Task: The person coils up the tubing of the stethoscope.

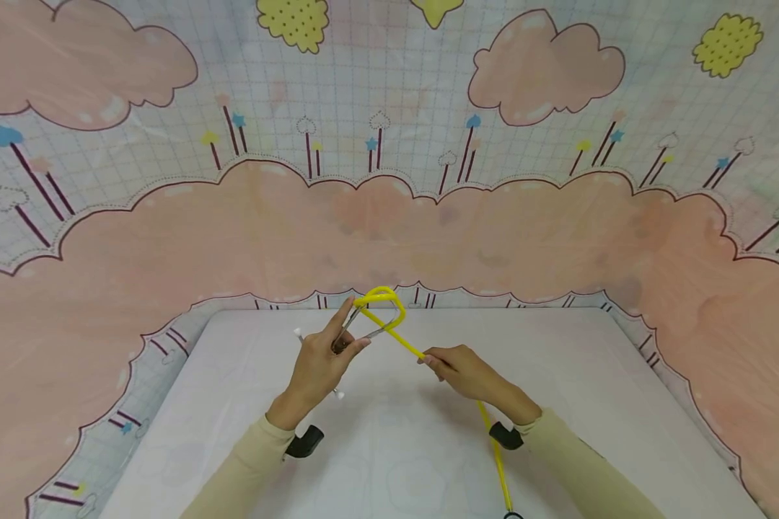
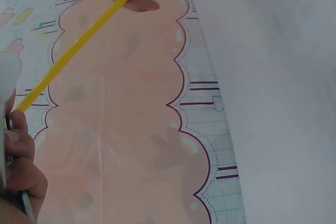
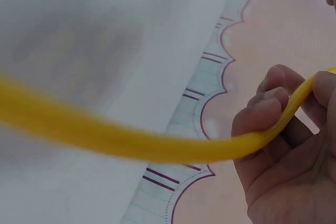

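Observation:
My left hand (image 1: 318, 364) holds a thin metal frame (image 1: 345, 337) with white tips sticking out past the hand. A yellow cord (image 1: 404, 344) bends in a loop round the far end of this frame. To the right, my right hand (image 1: 470, 371) grips the cord between thumb and curled fingers. In the right wrist view the cord (image 3: 157, 149) passes across the fingers of the right hand (image 3: 289, 182). From there it hangs towards the near edge, ending by a dark ring (image 1: 513, 515). In the left wrist view the cord (image 2: 79, 43) runs straight between both hands.
Below the hands lies a white table top (image 1: 389, 461). Behind it hangs a patterned cloth (image 1: 389, 231) with pink clouds, which also borders the table's sides. Each wrist carries a black camera mount (image 1: 305, 442).

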Motion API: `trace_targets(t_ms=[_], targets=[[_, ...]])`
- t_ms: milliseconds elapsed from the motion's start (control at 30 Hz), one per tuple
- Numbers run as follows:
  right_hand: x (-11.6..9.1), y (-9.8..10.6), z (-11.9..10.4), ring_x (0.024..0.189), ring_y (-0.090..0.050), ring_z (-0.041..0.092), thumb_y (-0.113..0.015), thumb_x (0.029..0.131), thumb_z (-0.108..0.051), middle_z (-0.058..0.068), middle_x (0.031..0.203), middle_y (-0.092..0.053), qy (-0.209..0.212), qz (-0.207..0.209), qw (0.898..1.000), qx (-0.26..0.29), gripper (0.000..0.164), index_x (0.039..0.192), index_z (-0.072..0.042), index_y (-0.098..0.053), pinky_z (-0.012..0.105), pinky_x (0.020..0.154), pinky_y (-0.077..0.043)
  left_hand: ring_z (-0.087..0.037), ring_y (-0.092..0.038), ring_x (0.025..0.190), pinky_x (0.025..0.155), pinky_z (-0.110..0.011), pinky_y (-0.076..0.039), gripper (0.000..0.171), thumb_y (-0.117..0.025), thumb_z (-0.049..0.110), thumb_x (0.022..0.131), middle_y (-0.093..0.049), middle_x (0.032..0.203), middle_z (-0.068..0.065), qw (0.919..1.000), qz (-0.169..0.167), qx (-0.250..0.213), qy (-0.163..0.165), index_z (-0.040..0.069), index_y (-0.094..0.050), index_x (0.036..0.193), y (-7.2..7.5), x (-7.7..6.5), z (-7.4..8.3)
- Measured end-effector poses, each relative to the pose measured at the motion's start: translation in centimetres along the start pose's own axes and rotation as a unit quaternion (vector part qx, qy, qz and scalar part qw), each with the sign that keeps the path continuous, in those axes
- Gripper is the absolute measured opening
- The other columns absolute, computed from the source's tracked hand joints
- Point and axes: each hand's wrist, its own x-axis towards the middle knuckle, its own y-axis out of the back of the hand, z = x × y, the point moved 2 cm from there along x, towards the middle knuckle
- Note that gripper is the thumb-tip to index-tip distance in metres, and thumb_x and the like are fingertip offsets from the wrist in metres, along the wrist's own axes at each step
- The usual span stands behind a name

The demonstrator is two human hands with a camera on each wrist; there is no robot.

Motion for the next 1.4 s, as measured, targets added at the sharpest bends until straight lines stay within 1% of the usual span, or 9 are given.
trace_targets(t_ms=[233, 367, 467, 600, 733, 933, 1067, 1233, 1400], targets=[[-0.6, 0.0, 0.1, 0.058, -0.036, 0.004, -0.044, 0.106, -0.029, -0.004, 0.071, -0.056, 0.012, -0.001, 1.0, 0.02, 0.031, 0.116, -0.012, -0.068, 0.019, 0.053, -0.033, 0.002, -0.039, 0.052, 0.048, -0.019, -0.037, 0.079, -0.078, 0.011, 0.083, -0.064, 0.068, 0.0, 0.9996, 0.019, 0.011, 0.017, 0.013, -0.039, 0.151, 0.5, 0.3, -0.4], [-1.3, 0.1, -0.5, 0.06, -0.041, 0.004, -0.048, 0.104, -0.027, -0.005, 0.071, -0.058, 0.015, 0.017, 0.999, -0.028, 0.03, 0.118, -0.01, -0.069, 0.019, 0.055, -0.037, 0.0, -0.041, 0.051, 0.048, -0.02, -0.038, 0.075, -0.077, 0.012, 0.084, -0.065, 0.067, -0.001, 0.9987, 0.03, 0.02, 0.035, 0.009, -0.041, 0.15, 0.6, 0.4, -1.1], [-1.9, 0.4, -1.3, 0.063, -0.045, 0.003, -0.054, 0.102, -0.024, -0.007, 0.075, -0.062, 0.032, 0.048, 0.995, -0.08, 0.027, 0.118, -0.01, -0.07, 0.02, 0.06, -0.041, -0.002, -0.043, 0.051, 0.049, -0.02, -0.039, 0.073, -0.077, 0.012, 0.084, -0.066, 0.067, -0.002, 0.9981, 0.029, 0.025, 0.049, 0.006, -0.043, 0.148, 0.6, 0.4, -1.5], [-2.9, 1.4, -2.5, 0.064, -0.046, 0.001, -0.061, 0.098, -0.023, -0.009, 0.08, -0.066, 0.077, 0.101, 0.983, -0.135, 0.022, 0.113, -0.011, -0.071, 0.019, 0.062, -0.043, -0.003, -0.046, 0.051, 0.05, -0.021, -0.041, 0.073, -0.076, 0.014, 0.085, -0.066, 0.067, -0.002, 0.9976, 0.018, 0.028, 0.061, 0.008, -0.042, 0.149, 0.5, 0.4, -1.8], [-3.8, 2.7, -3.7, 0.06, -0.042, -0.002, -0.068, 0.093, -0.02, -0.009, 0.078, -0.066, 0.122, 0.145, 0.968, -0.165, 0.019, 0.109, -0.011, -0.072, 0.015, 0.056, -0.04, -0.003, -0.045, 0.051, 0.05, -0.02, -0.04, 0.075, -0.076, 0.016, 0.086, -0.066, 0.067, -0.001, 0.9972, 0.008, 0.034, 0.066, 0.016, -0.039, 0.152, 0.5, 0.4, -2.0], [-4.7, 4.1, -5.0, 0.059, -0.043, -0.004, -0.073, 0.089, -0.017, -0.009, 0.076, -0.065, 0.178, 0.171, 0.953, -0.178, 0.019, 0.107, -0.008, -0.071, 0.011, 0.053, -0.04, -0.003, -0.043, 0.051, 0.05, -0.02, -0.039, 0.077, -0.076, 0.016, 0.086, -0.065, 0.066, 0.0, 0.9971, -0.001, 0.042, 0.064, 0.018, -0.037, 0.153, 0.4, 0.6, -2.0], [-5.0, 4.8, -5.7, 0.059, -0.046, -0.004, -0.066, 0.095, -0.026, -0.007, 0.075, -0.065, 0.228, 0.185, 0.937, -0.188, 0.021, 0.106, -0.008, -0.071, 0.008, 0.054, -0.041, -0.003, -0.044, 0.052, 0.052, -0.02, -0.04, 0.074, -0.076, 0.017, 0.086, -0.066, 0.067, 0.0, 0.9968, -0.018, 0.038, 0.068, 0.014, -0.04, 0.151, 0.3, 0.7, -1.8], [-4.8, 5.9, -6.6, 0.057, -0.045, -0.002, -0.052, 0.1, -0.034, -0.007, 0.072, -0.061, 0.286, 0.213, 0.916, -0.184, 0.032, 0.102, -0.009, -0.072, 0.006, 0.053, -0.038, -0.002, -0.042, 0.051, 0.053, -0.02, -0.039, 0.072, -0.076, 0.018, 0.086, -0.066, 0.065, 0.002, 0.9953, -0.048, 0.043, 0.073, 0.013, -0.042, 0.15, 0.0, 0.9, -1.4], [-4.4, 6.7, -7.1, 0.056, -0.041, -0.002, -0.049, 0.101, -0.034, -0.007, 0.07, -0.056, 0.304, 0.22, 0.907, -0.191, 0.034, 0.102, -0.009, -0.073, 0.007, 0.052, -0.035, -0.002, -0.041, 0.05, 0.053, -0.02, -0.038, 0.071, -0.075, 0.019, 0.087, -0.065, 0.065, 0.003, 0.9943, -0.063, 0.038, 0.077, 0.015, -0.042, 0.15, -0.3, 0.9, -1.2]])
